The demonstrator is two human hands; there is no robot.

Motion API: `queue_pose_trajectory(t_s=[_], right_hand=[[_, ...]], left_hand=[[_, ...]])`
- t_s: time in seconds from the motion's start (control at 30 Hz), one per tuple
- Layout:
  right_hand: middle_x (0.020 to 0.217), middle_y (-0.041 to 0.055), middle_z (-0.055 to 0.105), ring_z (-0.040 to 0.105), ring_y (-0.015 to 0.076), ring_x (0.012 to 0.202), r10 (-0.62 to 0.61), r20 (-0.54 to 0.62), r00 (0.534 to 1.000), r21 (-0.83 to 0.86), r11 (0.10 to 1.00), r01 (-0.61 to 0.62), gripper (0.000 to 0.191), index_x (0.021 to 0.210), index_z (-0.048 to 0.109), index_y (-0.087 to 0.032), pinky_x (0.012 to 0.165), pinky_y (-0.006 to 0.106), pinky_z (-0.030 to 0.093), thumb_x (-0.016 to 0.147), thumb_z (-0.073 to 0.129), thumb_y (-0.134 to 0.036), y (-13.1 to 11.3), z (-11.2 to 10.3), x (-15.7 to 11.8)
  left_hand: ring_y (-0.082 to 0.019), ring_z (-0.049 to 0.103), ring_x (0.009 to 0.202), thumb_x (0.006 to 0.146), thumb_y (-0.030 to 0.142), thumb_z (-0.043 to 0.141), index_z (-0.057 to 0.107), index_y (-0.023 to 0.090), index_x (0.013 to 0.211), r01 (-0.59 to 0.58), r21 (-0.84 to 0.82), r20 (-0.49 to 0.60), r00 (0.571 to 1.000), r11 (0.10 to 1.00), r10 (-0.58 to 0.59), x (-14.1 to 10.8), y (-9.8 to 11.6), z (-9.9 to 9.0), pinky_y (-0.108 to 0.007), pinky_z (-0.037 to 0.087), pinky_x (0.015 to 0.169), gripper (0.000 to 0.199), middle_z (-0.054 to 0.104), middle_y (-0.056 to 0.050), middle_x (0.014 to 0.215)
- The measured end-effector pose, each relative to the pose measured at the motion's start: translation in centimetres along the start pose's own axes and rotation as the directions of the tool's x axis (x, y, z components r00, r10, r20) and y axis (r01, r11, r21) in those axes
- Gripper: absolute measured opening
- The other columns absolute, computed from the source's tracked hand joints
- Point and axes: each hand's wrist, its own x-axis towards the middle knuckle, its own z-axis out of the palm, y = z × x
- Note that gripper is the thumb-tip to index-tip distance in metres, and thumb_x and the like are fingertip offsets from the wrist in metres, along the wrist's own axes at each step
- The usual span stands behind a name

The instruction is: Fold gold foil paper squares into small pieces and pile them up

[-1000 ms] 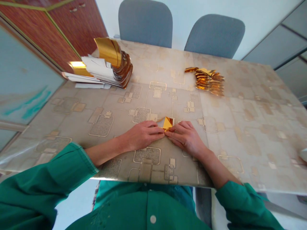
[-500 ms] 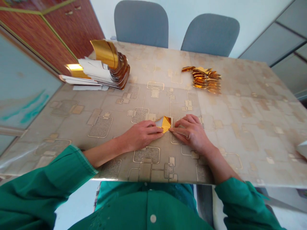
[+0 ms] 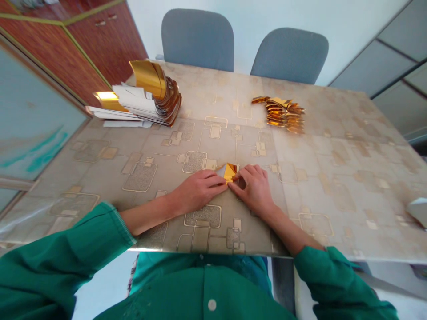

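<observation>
A small piece of gold foil paper (image 3: 228, 171), partly folded to a peak, lies on the patterned tablecloth in front of me. Part of its pale underside shows on the left. My left hand (image 3: 204, 189) rests flat-sided on the cloth, its fingertips pressing the paper's left and lower edge. From the right, my right hand (image 3: 252, 186) pinches the paper's lower right edge between thumb and fingers. The fingers cover the paper's lower corners.
At the far left stands a tall stack of gold and white paper sheets (image 3: 147, 95). A pile of folded gold pieces (image 3: 283, 114) lies at the back right. Two grey chairs (image 3: 198, 40) face me across the table. A whitish object (image 3: 418, 211) sits at the right edge.
My right hand has moved slightly left and its thumb and fingers have closed on the paper's lower right edge. The left hand stays nearly in place. The view has tilted a little.
</observation>
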Motion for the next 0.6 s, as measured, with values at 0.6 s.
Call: queue_pose_trajectory(t_s=[0.6], right_hand=[[0.084, 0.0027, 0.065, 0.056, 0.0226, 0.086, 0.038, 0.071, 0.997, 0.162, 0.986, -0.050, 0.010, 0.079, 0.066, -0.024, 0.079, 0.036, 0.037, 0.085, 0.071, -0.030, 1.3, -0.1, 0.4]], left_hand=[[-0.023, 0.062, 0.110, 0.096, 0.012, 0.047, 0.066, 0.013, 0.117, -0.056, -0.058, -0.012, 0.998, 0.997, 0.056, -0.7, -0.2, -1.0, -0.040, 0.056, 0.096, 0.028, 0.071, -0.008, 0.119]])
